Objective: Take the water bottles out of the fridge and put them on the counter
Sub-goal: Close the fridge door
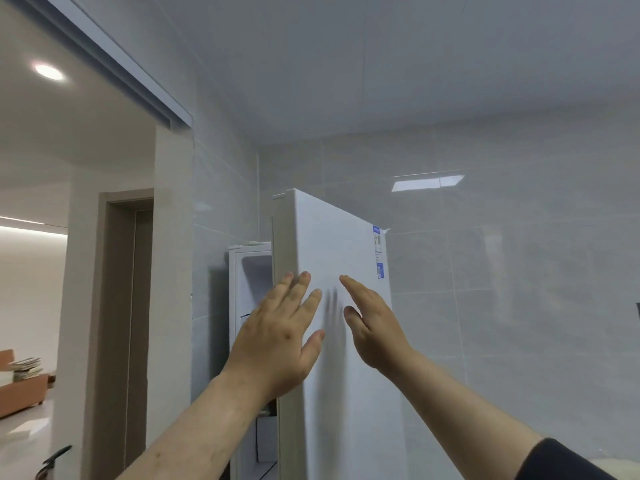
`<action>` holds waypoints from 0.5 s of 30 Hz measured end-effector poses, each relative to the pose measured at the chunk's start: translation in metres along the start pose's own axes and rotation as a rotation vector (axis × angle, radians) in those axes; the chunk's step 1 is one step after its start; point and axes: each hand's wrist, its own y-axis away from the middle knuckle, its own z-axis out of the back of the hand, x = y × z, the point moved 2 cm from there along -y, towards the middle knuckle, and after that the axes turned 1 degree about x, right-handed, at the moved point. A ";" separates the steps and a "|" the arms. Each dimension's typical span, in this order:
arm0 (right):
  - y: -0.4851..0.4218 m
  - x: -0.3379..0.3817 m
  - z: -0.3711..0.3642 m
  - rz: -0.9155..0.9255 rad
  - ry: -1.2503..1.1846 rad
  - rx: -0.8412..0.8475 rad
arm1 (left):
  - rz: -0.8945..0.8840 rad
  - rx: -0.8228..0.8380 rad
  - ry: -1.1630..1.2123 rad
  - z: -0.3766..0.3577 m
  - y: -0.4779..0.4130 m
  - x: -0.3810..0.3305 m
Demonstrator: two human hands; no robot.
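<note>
Head view, frame centre: left hand [281,336] and right hand [375,327], each grip spread flat and empty, against the half-open fridge door [341,244].

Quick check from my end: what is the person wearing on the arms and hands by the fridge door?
Both hands are bare: no gloves, rings or watch show on the left hand or the right hand. The left forearm is uncovered as far as the frame shows. The right arm has a dark sleeve pushed up near the elbow.
</note>
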 end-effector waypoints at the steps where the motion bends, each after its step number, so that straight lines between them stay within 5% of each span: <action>1: -0.006 -0.001 -0.006 -0.008 0.028 0.007 | 0.011 0.011 -0.013 -0.004 0.001 0.010; 15: -0.075 -0.046 -0.090 0.076 0.230 0.054 | 0.233 -0.008 -0.114 -0.073 0.005 0.124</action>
